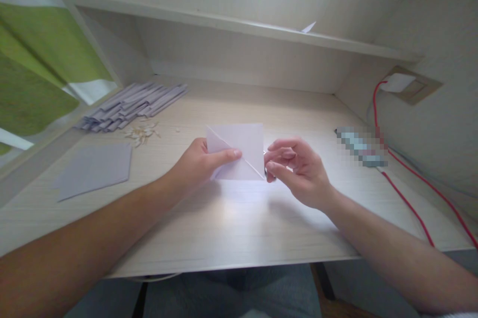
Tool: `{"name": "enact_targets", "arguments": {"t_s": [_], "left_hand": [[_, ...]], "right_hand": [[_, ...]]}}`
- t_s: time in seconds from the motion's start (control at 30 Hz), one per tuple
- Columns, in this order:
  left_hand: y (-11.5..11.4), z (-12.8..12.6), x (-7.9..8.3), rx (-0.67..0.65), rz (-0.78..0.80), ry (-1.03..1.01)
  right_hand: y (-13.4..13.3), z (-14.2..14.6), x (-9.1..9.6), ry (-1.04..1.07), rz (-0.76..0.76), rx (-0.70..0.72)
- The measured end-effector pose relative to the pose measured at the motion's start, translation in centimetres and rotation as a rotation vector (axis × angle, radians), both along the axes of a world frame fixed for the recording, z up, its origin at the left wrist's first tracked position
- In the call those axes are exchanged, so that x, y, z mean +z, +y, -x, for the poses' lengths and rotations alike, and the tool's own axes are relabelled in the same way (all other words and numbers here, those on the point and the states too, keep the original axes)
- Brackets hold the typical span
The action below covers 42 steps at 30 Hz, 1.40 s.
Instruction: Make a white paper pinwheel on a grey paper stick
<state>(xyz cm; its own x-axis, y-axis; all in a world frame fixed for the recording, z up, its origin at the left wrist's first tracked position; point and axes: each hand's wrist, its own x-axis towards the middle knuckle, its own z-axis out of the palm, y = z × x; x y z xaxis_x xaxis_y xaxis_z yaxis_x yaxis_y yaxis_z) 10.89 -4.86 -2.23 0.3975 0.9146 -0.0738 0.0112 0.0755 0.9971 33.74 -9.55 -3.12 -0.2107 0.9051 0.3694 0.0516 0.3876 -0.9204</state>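
Note:
A square of white paper (235, 136) with a diagonal line across its face is held up over the desk. My left hand (207, 158) pinches it from the left, thumb on top and the other fingers hidden behind. Close to the paper's right edge, my right hand (298, 171) is closed with curled fingers. A small shiny metal thing (270, 176) shows at its fingertips; most of it is hidden, so its kind is unclear. Whether the metal touches the paper I cannot tell.
At the back left lies a pile of folded paper strips (130, 103), with small pale scraps (142, 132) before it. Nearer sits a stack of paper squares (97, 166). On the right are a blurred-out phone (360, 147) and a red cable (407, 202). A shelf (224, 21) spans the back.

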Motion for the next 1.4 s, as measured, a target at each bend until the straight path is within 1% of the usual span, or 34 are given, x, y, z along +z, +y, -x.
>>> {"name": "enact_targets", "arguments": {"t_s": [0.1, 0.23, 0.3, 0.6, 0.8, 0.97, 1.2, 1.4], "left_hand": [[0.17, 0.14, -0.02, 0.030, 0.001, -0.021], [0.22, 0.30, -0.14, 0.040, 0.001, -0.038], [0.21, 0.31, -0.20, 0.042, -0.009, -0.041], [0.13, 0.22, 0.00, 0.027, -0.029, -0.011], [-0.21, 0.04, 0.39, 0.013, -0.020, -0.044], [-0.40, -0.11, 0.51, 0.027, -0.012, -0.069], [-0.42, -0.13, 0.44, 0.015, -0.022, -0.070], [-0.59, -0.16, 0.57, 0.043, -0.036, -0.048]], "right_hand": [[-0.10, -0.27, -0.04, -0.070, -0.101, -0.004], [0.06, -0.54, 0.25, -0.183, -0.210, 0.043], [0.12, -0.55, 0.48, -0.223, -0.237, 0.060], [0.07, -0.30, 0.82, -0.267, -0.165, 0.058], [0.15, -0.39, 0.64, -0.216, -0.103, 0.076], [0.17, -0.43, 0.37, -0.194, -0.053, 0.066], [0.07, -0.29, 0.46, -0.190, -0.066, 0.028], [0.12, -0.20, 0.14, -0.145, -0.084, 0.027]]}}
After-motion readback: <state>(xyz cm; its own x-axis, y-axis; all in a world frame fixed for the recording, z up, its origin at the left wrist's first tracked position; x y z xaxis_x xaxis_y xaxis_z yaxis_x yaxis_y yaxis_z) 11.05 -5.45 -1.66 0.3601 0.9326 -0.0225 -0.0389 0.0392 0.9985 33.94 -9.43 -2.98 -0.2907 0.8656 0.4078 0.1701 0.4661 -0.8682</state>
